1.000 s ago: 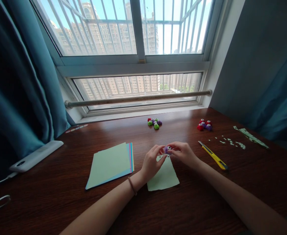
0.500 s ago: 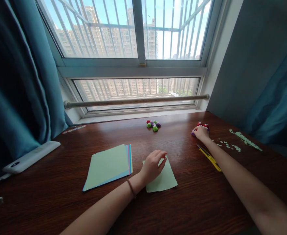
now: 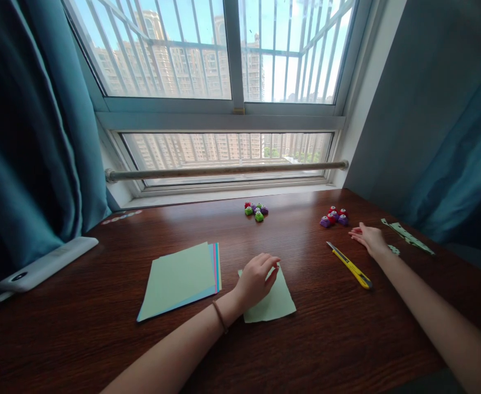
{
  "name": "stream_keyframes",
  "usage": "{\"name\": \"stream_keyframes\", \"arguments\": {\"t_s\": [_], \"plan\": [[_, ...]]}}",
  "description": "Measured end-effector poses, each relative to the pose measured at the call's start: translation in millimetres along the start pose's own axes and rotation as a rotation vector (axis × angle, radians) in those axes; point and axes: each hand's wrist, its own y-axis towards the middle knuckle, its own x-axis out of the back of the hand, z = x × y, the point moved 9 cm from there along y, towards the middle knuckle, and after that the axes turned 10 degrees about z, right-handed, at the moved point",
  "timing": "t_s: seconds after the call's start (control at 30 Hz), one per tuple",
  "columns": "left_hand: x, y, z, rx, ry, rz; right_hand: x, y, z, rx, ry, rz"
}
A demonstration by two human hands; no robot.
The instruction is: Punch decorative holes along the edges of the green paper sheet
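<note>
My left hand (image 3: 258,280) rests over a torn-edged light green sheet (image 3: 273,301), its thumb and fingertips curled round a tiny red thing near the sheet's top edge. Over small green paper scraps (image 3: 394,250) at the right is my right hand (image 3: 369,239), fingers apart and nothing in them. Just beyond it sits a cluster of red and purple figures (image 3: 332,218) with white eyes. A yellow cutter knife (image 3: 351,266) lies between the two hands, its blade pointing away. Green, purple and red figures (image 3: 259,211) stand together farther back.
A stack of coloured paper (image 3: 180,279) lies left of my left hand. Long green paper strips (image 3: 410,238) are at the right. At the far left are a white power bank (image 3: 47,265) and a cable. A window with a rail (image 3: 227,170) stands behind the table (image 3: 142,355).
My right hand has moved right and nearer, off the red and purple figures, which now show fully. It now covers part of the paper scraps. My left hand has stayed in place.
</note>
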Motion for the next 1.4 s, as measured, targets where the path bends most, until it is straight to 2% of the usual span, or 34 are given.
{"name": "stream_keyframes", "arguments": {"t_s": [0.07, 0.1, 0.27, 0.43, 0.47, 0.57, 0.63, 0.8, 0.9, 1.1, 1.27, 1.33, 1.4], "plan": [[-0.1, 0, -2, -0.013, 0.01, -0.001, 23, -3, 3, 0.048, 0.08, -0.087], [-0.4, 0, -3, -0.019, 0.017, 0.0, 28, -5, 3, 0.069, 0.116, -0.095], [-1.9, 0, -5, -0.024, 0.044, 0.009, 11, -8, -10, 0.027, 0.207, 0.061], [-2.6, 0, -8, -0.048, 0.066, 0.022, 28, -7, -11, 0.099, 0.204, -0.131], [-2.9, 0, -9, -0.056, 0.071, 0.026, 29, -7, -10, 0.113, 0.207, -0.131], [-4.6, 0, -9, -0.069, 0.079, 0.038, 22, -3, -13, 0.076, 0.188, -0.015], [-5.6, -1, -9, -0.072, 0.083, 0.042, 23, -1, -17, 0.052, 0.155, -0.004], [-7.1, -2, -12, -0.097, 0.108, 0.051, 55, 2, -9, 0.168, 0.108, -0.228], [-6.9, -2, -13, -0.105, 0.119, 0.052, 61, 3, -4, 0.221, 0.116, -0.255], [-4.6, -3, -19, -0.123, 0.158, 0.047, 51, -1, 6, 0.307, 0.071, -0.184], [-6.3, -3, -29, -0.187, 0.274, 0.085, 40, -31, 42, 0.442, -0.205, -0.223], [-8.8, -4, -33, -0.212, 0.344, 0.115, 23, -55, 66, 0.493, -0.365, -0.239], [-10.4, -4, -34, -0.222, 0.399, 0.137, -9, -82, 89, 0.525, -0.49, -0.178]]}}
